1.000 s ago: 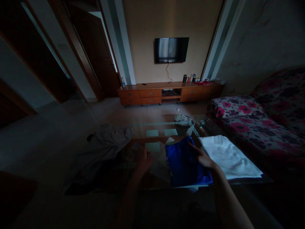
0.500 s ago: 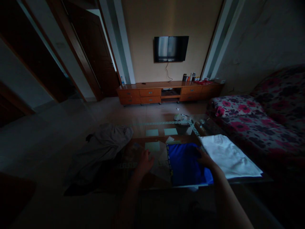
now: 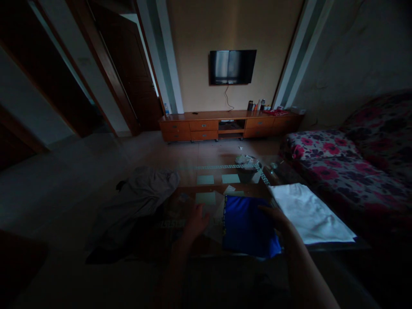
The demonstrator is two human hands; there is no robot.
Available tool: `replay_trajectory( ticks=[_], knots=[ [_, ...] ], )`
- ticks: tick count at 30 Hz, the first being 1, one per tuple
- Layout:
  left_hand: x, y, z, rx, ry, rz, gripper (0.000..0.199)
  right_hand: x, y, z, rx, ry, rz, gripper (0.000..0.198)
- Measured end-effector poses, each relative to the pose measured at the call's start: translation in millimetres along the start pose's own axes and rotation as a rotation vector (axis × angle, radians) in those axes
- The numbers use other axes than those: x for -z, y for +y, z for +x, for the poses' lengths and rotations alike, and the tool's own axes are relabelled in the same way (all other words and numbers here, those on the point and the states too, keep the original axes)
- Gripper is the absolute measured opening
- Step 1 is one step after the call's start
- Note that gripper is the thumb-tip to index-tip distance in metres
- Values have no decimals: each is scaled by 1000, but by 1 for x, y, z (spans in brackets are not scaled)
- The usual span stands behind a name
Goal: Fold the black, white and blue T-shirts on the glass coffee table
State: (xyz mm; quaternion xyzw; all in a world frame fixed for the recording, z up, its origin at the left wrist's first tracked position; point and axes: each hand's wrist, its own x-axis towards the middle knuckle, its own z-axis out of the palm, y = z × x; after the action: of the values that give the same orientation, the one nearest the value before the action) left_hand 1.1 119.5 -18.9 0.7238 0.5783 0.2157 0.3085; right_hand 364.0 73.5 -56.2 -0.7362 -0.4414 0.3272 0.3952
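Note:
A folded blue cloth (image 3: pixel 246 227) with a patterned left edge lies on the glass-topped coffee table (image 3: pixel 206 253). My right hand (image 3: pixel 277 216) is at its right side, fingers over the cloth and closed on that edge, though the dim light hides the thumb. The cloth's lower right corner is rumpled. To the left of the cloth, above the glass, my left hand (image 3: pixel 197 221) holds nothing, with its fingers loosely bent and apart. A folded white cloth (image 3: pixel 312 212) lies flat just right of my right hand.
Grey clothing (image 3: pixel 144 189) is heaped at the table's left end. Beyond the table are a bin with a plastic bag (image 3: pixel 247 162) and a wooden TV cabinet (image 3: pixel 202 126). A flowered sofa (image 3: pixel 331 150) stands on the right. Papers (image 3: pixel 219 208) show around the table's middle.
The blue cloth has shifted slightly left and toward me, its right side drawn inward with my right hand. My left hand has moved little.

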Motion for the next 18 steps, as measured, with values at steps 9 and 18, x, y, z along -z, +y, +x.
replay_trajectory(
  ticks=[9,18],
  knots=[
    [4,27,-7,-204,-45,-209,40,-13,-52,-10,156,32,136,32],
    [30,73,-35,-456,-96,-220,93,-30,-148,-95,565,-505,152,38]
  ],
)
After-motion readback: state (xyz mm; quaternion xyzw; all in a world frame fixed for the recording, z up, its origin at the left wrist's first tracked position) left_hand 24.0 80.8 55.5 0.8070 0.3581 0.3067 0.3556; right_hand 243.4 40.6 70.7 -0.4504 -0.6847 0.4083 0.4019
